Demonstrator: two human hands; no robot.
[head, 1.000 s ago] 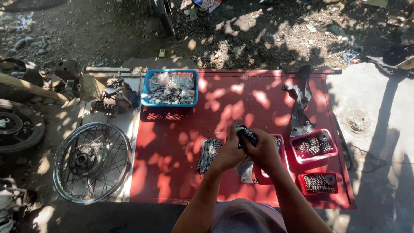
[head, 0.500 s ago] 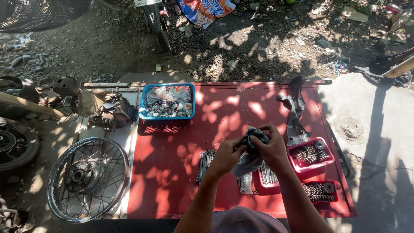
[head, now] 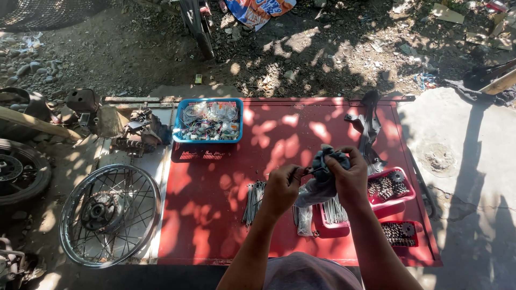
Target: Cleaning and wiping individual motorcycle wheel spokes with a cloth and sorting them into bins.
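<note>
The right hand (head: 352, 180) grips a dark grey cloth rag (head: 325, 161) around a thin metal spoke (head: 310, 171); the left hand (head: 282, 188) pinches the spoke's end, keeping it steady above the red metal panel (head: 215, 215).

crumpled dark grey rag (head: 328, 164), held aloft

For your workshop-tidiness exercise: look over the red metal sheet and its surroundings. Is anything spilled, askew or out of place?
Mostly orderly. One bundle of thin metal spokes lies loose on the red metal sheet, outside the red plastic trays. The hands hold a grey cloth; nothing looks spilled.
</note>
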